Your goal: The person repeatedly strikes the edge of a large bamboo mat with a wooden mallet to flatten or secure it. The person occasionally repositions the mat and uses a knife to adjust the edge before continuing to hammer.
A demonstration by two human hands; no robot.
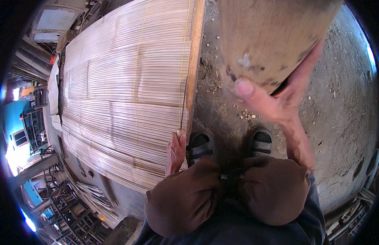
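Observation:
My right hand (275, 98) is raised on the right with its fingers round the lower end of a wide tan wooden piece (279, 36). The thumb presses on the near face, which has dark stains and a pale spot; the upper end runs out of view. Low on the mat's right side, my left hand (176, 152) is closed on the pale handle of a long, thin-bladed tool (183, 108). Its dark blade points away from me, along the mat's edge. The mat (112, 81) is made of many narrow pale slats, with yellow strings crossing them.
A wooden strip (195, 53) borders the mat's right side. Small wood chips (248, 115) lie on the rough floor (332, 126) ahead of my sandalled feet (261, 141). Poles and racks (71, 204) stand at the left; sticks (349, 214) lie at the lower right.

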